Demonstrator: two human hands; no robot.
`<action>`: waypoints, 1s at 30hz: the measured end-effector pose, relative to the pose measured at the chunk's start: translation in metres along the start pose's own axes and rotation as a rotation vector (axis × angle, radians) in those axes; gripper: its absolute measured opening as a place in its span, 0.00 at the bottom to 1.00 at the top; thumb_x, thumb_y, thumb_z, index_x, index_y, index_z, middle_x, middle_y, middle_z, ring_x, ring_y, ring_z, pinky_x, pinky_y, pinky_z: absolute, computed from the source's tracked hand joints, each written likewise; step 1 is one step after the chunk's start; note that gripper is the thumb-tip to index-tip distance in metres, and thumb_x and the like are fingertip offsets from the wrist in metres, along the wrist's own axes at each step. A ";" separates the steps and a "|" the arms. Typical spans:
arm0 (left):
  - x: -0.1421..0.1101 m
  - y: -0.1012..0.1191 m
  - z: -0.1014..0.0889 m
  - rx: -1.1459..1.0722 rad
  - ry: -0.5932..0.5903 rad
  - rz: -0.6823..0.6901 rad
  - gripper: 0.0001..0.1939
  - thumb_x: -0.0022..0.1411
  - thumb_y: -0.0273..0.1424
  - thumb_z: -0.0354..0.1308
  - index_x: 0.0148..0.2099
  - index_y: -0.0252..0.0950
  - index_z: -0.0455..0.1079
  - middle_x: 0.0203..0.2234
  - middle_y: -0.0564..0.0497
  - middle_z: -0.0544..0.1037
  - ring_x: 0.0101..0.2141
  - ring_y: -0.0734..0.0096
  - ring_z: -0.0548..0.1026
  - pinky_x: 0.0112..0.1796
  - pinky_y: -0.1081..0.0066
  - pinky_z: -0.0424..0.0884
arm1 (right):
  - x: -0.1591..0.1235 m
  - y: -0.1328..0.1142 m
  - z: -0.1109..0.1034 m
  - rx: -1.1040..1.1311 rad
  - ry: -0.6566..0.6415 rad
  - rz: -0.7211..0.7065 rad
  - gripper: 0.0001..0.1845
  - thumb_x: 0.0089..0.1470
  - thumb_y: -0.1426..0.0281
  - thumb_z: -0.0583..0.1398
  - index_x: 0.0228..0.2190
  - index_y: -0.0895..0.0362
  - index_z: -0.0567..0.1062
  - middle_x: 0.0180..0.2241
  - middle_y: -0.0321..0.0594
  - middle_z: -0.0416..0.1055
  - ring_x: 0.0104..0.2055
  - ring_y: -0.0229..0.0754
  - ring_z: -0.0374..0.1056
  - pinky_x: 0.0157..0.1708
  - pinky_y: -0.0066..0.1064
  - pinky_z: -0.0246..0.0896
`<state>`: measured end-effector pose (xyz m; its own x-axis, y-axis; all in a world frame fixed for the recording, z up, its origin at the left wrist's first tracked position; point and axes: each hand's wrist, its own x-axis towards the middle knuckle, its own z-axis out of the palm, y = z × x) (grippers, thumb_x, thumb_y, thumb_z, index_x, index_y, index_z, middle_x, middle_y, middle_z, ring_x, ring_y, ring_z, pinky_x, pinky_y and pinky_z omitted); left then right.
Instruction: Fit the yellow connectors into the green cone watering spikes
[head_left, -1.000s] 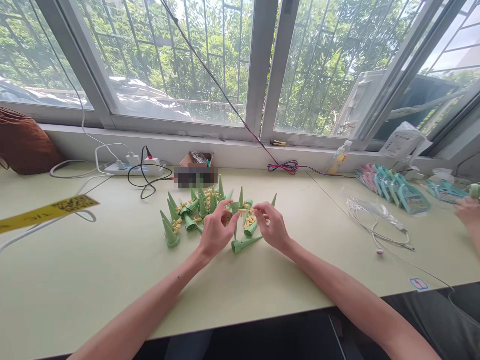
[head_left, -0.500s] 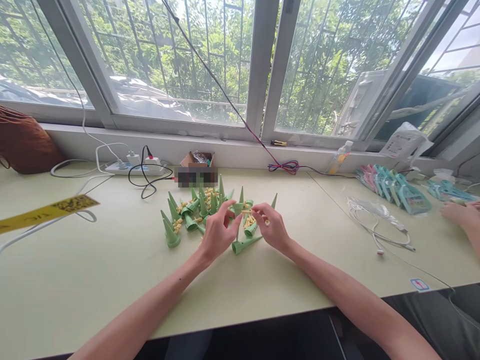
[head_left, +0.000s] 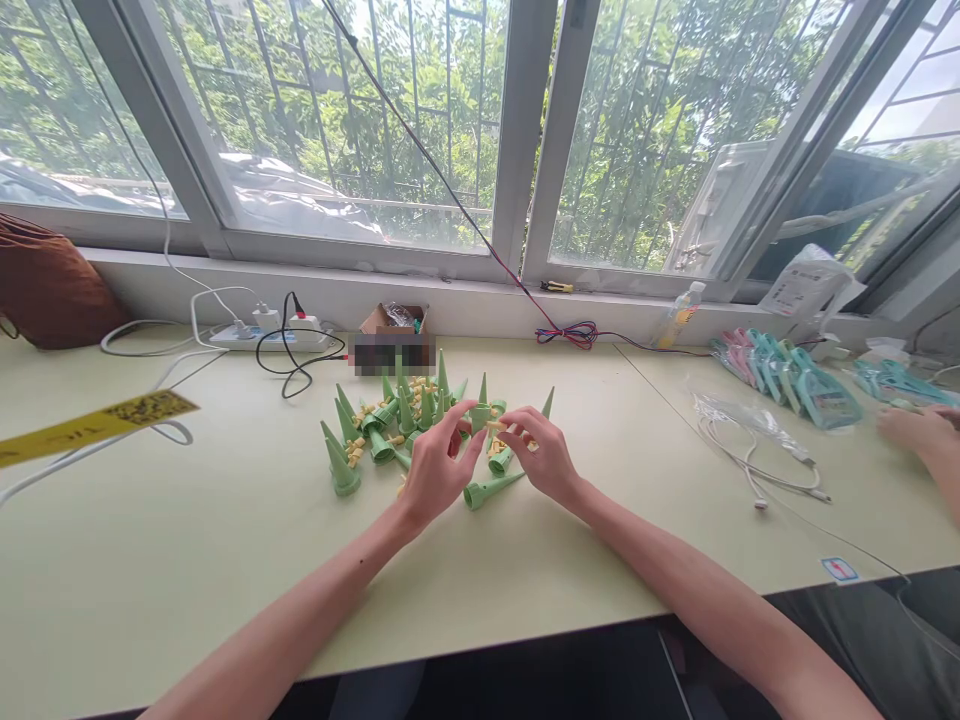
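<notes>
My left hand (head_left: 442,458) is closed in a pinch on a green cone-shaped watering spike (head_left: 478,418), whose wide collar shows between thumb and fingers. Facing it, my right hand (head_left: 541,455) pinches a small yellow valve piece (head_left: 495,426) close to that collar; whether the two parts touch I cannot tell. Several more green spikes (head_left: 341,465) stand or lie around the hands, with loose yellow pieces (head_left: 355,450) scattered among them. One spike (head_left: 491,490) lies on its side just below the hands. My fingers hide part of the pile.
Behind the pile sits a small open cardboard box (head_left: 416,318). A power strip (head_left: 270,338) with cables lies at left. To the right are white cables (head_left: 750,460), a bottle (head_left: 681,315) and bagged teal and pink items (head_left: 814,385). Another person's hand (head_left: 919,430) rests at the far right.
The held spike has turned, and its narrow end no longer shows below my left hand. The yellow piece stays near the collar. The other person's hand has shifted slightly left.
</notes>
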<state>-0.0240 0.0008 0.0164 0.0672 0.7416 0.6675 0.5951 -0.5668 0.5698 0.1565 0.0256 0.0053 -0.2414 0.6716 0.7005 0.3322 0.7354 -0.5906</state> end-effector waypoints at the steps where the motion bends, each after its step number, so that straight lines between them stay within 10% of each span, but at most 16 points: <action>1: 0.000 0.000 0.000 -0.002 0.004 0.006 0.18 0.65 0.35 0.57 0.56 0.40 0.66 0.29 0.55 0.74 0.21 0.79 0.62 0.25 0.77 0.65 | 0.000 0.000 0.000 -0.002 0.006 -0.002 0.09 0.63 0.64 0.57 0.38 0.55 0.74 0.36 0.40 0.71 0.28 0.34 0.68 0.26 0.25 0.66; 30: -0.002 -0.001 0.001 -0.008 0.006 0.041 0.18 0.66 0.34 0.56 0.57 0.41 0.65 0.32 0.52 0.73 0.24 0.78 0.63 0.25 0.77 0.65 | 0.000 0.001 0.000 -0.067 0.053 -0.108 0.10 0.64 0.63 0.56 0.36 0.54 0.74 0.33 0.41 0.72 0.27 0.35 0.67 0.23 0.26 0.65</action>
<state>-0.0238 0.0005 0.0140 0.0869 0.7154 0.6933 0.5856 -0.5997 0.5454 0.1572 0.0257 0.0049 -0.2315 0.5819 0.7796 0.3678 0.7943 -0.4836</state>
